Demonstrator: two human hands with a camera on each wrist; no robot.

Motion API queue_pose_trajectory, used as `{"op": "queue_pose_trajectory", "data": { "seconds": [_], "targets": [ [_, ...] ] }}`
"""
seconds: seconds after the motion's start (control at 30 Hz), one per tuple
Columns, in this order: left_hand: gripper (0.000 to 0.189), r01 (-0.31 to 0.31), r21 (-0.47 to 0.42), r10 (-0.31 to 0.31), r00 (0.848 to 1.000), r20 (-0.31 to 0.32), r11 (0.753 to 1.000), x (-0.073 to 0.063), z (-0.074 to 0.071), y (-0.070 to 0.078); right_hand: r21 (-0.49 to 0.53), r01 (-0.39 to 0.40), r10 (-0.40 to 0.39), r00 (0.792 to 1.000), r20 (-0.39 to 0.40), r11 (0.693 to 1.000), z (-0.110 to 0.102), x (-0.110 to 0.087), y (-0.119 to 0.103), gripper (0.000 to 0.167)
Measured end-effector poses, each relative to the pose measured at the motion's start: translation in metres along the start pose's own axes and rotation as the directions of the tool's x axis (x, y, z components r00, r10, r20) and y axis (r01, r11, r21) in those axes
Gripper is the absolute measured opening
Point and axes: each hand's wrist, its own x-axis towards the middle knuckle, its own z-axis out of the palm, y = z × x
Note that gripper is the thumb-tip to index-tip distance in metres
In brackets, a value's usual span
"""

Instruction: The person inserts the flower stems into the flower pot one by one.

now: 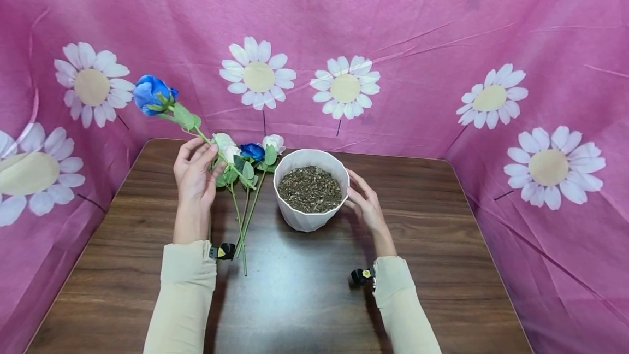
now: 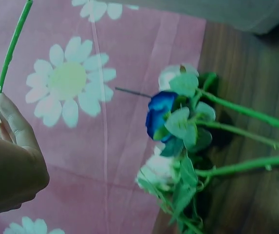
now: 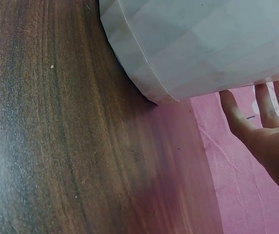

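Observation:
My left hand (image 1: 194, 176) pinches the green stem (image 2: 9, 58) of a blue rose (image 1: 151, 94), which is raised off the table and leans up to the left. A white faceted pot (image 1: 306, 220) stands upright at mid-table, filled with dark, crumbly soil (image 1: 310, 189). Against the pot's right side rest the outstretched fingers of my right hand (image 1: 365, 201); the right wrist view shows that hand (image 3: 270, 134) beside the pot wall. Left of the pot lie a second blue rose (image 1: 252, 151) and two white roses (image 1: 273, 143), their stems crossing toward me.
The dark wooden table (image 1: 295, 299) ends at its back edge against a pink cloth (image 1: 413, 70) printed with white daisies, which also hangs along both sides. Each wrist carries a small black camera (image 1: 362, 276).

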Motion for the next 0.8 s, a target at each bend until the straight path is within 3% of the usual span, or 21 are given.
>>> {"op": "queue_pose_trajectory", "data": {
  "seconds": [0.57,0.67,0.8],
  "targets": [
    [0.022,-0.031,0.084,0.020,0.991,0.129,0.996,-0.010,0.030,-0.020,0.037,-0.003,0.004,1.000,-0.014,0.999,-0.003,0.002,0.006,0.050],
    [0.020,-0.025,0.104,0.009,0.988,0.152,0.994,-0.009,0.038,-0.025,0.005,0.004,-0.004,1.000,-0.003,1.000,0.000,0.001,0.002,0.050],
    [0.018,-0.005,0.137,-0.018,0.985,0.170,0.991,-0.008,0.046,-0.033,0.031,0.037,-0.037,0.999,0.013,0.999,0.018,-0.002,-0.021,0.053]
  ]
}}
